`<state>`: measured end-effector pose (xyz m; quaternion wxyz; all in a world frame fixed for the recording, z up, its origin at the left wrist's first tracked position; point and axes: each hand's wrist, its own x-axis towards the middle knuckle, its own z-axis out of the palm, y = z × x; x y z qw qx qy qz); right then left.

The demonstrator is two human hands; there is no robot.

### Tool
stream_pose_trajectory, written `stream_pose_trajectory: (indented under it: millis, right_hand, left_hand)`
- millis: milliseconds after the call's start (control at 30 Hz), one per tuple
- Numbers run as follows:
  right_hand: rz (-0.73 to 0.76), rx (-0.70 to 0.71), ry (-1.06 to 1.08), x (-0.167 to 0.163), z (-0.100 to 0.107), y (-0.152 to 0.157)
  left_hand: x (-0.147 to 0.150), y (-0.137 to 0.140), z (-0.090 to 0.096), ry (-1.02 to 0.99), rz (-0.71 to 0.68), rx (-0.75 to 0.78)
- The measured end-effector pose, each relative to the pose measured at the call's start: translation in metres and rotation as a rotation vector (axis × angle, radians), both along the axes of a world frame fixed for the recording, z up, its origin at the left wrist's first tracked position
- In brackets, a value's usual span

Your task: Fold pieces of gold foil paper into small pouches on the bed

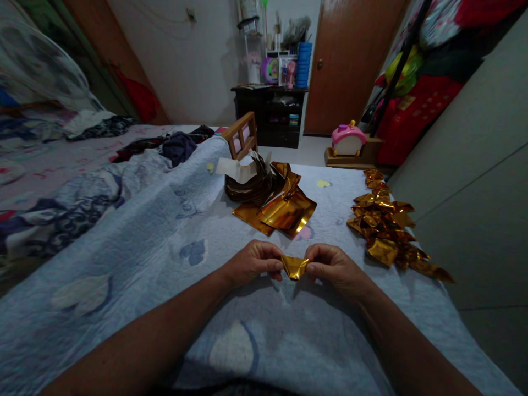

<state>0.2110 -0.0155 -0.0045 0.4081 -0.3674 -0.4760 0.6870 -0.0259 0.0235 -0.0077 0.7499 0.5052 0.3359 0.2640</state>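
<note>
A small folded piece of gold foil paper (295,267), wide at the top and narrow below, is held between my two hands. My left hand (259,260) pinches its left corner between thumb and fingers. At the right corner, my right hand (329,264) has the same kind of pinch. Beyond them lies a stack of gold foil sheets (289,212), partly curled and fanned, with a white paper (236,170) sticking up at its left. A heap of folded gold foil pieces (381,225) runs along the right side of the bed.
A light blue quilt (165,308) with heart shapes covers the surface under my hands. Rumpled clothes (179,147) lie at the left, near a fan (41,60). A dark cabinet (268,118), a pink toy case (348,140) and a wooden door (350,66) stand at the back.
</note>
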Motion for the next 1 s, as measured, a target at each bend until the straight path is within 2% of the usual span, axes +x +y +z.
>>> stream_pose_trajectory:
  millis: [200,467,733,1000]
  right_hand:
    - [-0.015,-0.04,0.026,-0.001,-0.001,0.0]
    - [-0.046,0.008,-0.029,0.001,0.003,0.001]
    - [-0.074,0.069,-0.04,0.0,0.001,0.003]
    - [-0.111,0.065,-0.057,0.0,0.007,0.0]
  left_hand:
    - [-0.001,0.0,-0.002,0.006,0.01,0.011]
    - [0.0,0.0,-0.001,0.008,-0.012,0.072]
    - [-0.001,0.001,0.012,0.14,0.075,0.432]
    - [-0.007,-0.003,0.012,0.303,0.029,0.924]
